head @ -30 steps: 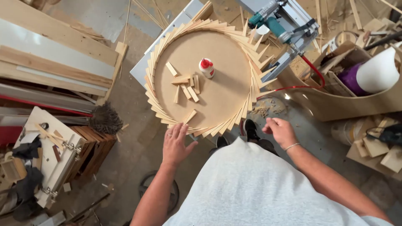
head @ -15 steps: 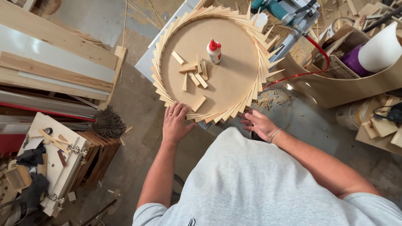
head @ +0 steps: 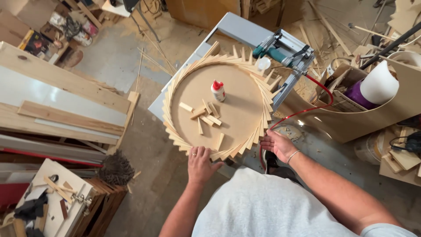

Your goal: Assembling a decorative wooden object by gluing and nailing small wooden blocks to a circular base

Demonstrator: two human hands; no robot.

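A round wooden disc [head: 237, 114] lies flat on a grey table, ringed by several overlapping wooden slats [head: 173, 131] that fan outward. My left hand [head: 201, 163] rests on the slats at the disc's near edge, fingers spread. My right hand [head: 277, 145] touches the slats at the near right rim. On the disc stand a small white glue bottle with a red cap [head: 218, 91] and several loose short wood pieces [head: 205, 115].
A green and silver power tool [head: 285, 52] sits at the table's far right, with a red hose [head: 302, 109] curving down. A curved plywood bin [head: 372, 109] holds rolls at right. Boards [head: 61, 105] lie stacked at left. A brush [head: 115, 169] lies on a crate.
Both hands have moved in onto the disc's near rim; the right hand now touches the slats. The view has shifted, so the disc sits lower in frame.
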